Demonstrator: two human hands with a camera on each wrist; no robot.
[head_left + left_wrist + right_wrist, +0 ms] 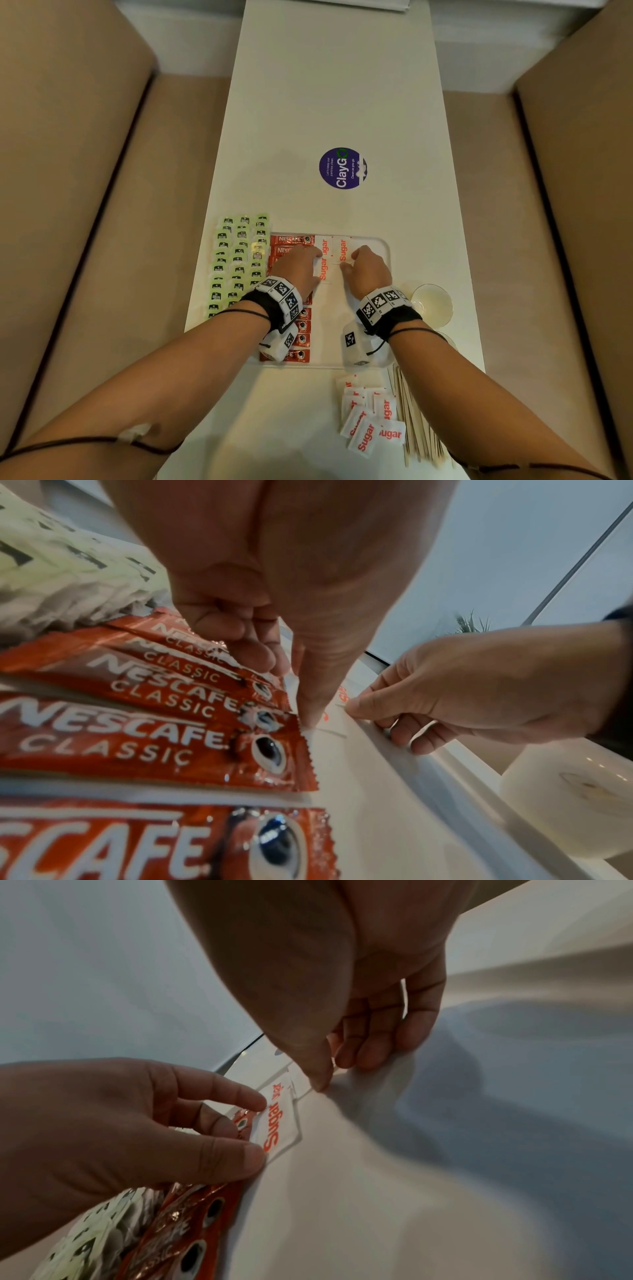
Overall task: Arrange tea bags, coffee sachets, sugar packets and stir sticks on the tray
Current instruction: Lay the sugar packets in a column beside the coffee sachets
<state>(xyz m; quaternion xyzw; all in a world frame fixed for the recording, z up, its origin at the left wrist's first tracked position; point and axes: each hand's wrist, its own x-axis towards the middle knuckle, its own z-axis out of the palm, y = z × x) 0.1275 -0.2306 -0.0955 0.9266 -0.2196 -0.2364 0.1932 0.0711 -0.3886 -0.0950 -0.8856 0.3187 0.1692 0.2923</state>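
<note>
On the white tabletop [342, 102], the tray [385, 250] sits near the front edge with both hands over it. Left hand [298, 265], its grip pinched on a sugar packet [323, 265], thumb and forefinger touching the packet's left edge, just beside the red coffee sachets [301, 337] lined up along the tray's 9 o'clock side. Right hand [368, 270], its grip pinched on the near edge of another sugar packet [342, 248] at the tray's 12 o'clock end. Green tea bags [238, 260] lie in rows at 9 o'clock, left of the sachets. Loose sugar packets [371, 421] and stir sticks [416, 421] lie at 5 o'clock off the tray, and a glass bowl [431, 303] stands at 3 o'clock.
</note>
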